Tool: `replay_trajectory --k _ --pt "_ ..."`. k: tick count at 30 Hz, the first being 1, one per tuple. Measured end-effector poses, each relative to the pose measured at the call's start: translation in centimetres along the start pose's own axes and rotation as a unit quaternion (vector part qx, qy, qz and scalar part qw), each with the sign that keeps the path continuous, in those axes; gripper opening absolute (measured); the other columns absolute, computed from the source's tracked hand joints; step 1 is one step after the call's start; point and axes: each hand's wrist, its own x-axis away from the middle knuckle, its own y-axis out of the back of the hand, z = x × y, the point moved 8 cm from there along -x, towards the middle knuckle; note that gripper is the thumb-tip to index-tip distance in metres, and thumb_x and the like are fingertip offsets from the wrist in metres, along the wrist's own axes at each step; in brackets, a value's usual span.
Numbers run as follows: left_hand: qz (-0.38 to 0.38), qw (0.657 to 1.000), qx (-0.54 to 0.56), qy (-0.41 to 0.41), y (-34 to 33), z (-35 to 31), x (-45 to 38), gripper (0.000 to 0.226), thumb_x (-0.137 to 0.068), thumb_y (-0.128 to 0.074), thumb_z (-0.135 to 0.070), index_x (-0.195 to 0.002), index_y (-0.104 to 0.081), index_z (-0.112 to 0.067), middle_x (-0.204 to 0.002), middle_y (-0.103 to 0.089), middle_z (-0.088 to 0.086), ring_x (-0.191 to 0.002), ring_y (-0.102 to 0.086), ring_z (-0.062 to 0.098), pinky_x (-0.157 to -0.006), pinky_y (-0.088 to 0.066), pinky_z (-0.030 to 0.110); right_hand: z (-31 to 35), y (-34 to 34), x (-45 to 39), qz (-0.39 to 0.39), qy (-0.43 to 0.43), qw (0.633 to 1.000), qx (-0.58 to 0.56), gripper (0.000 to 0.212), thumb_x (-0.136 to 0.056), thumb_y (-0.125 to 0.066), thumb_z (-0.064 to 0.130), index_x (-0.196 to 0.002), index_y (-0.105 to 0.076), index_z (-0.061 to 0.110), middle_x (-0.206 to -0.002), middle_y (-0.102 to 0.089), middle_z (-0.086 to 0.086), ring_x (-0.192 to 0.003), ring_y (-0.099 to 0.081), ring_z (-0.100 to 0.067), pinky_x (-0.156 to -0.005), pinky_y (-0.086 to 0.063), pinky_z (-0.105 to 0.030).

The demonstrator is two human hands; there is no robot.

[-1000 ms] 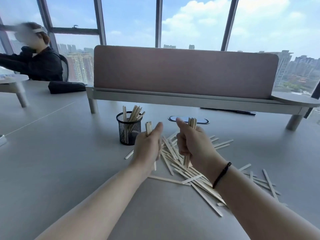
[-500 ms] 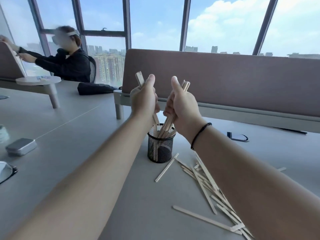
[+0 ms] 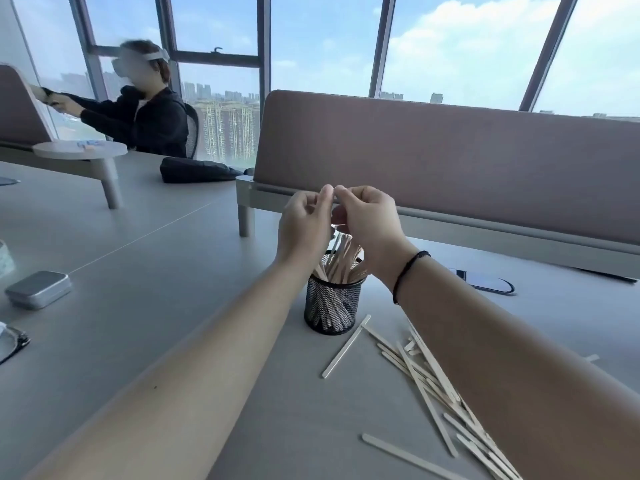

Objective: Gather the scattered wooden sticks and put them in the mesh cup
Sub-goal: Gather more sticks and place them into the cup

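Both hands over the cup (image 3: 332, 308), thumbs touching. Left hand (image 3: 304, 225) and right hand (image 3: 367, 220) loosely curled; can't tell if either is gripping anything. Cup upright on the table (image 3: 138, 306), packed with sticks (image 3: 341, 259). Loose sticks (image 3: 433, 379) scattered right of it, one (image 3: 346, 346) just beside the base.

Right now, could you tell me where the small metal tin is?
In the head view the small metal tin lies on the grey table at the far left edge, well left of the mesh cup and both hands.
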Motion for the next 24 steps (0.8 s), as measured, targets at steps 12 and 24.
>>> replay_trajectory --k 12,24 --pt "-0.083 0.945 -0.083 -0.304 2.0 -6.9 9.1 0.022 -0.096 -0.059 -0.023 -0.077 -0.054 -0.014 -0.077 -0.056 -0.012 -0.078 -0.054 0.019 -0.074 -0.046 0.033 1.3 3.5 3.6 0.047 0.080 0.985 0.145 0.022 -0.098 -0.058 0.031 -0.113 -0.069 0.019 -0.105 -0.074 0.006 -0.087 -0.069 -0.013 -0.077 -0.055 -0.029" --pt "0.375 0.799 -0.448 -0.147 -4.9 4.5 17.8 0.068 -0.086 -0.042 -0.080 -0.138 -0.049 -0.036 -0.156 -0.038 -0.008 -0.148 -0.028 0.013 -0.113 -0.029 0.033 -7.8 21.7 13.7 0.033 -0.040 0.880 0.472 0.062 -0.090 -0.060 0.058 -0.142 -0.045 0.029 -0.140 -0.053 -0.002 -0.128 -0.049 -0.021 -0.103 -0.038 -0.034"
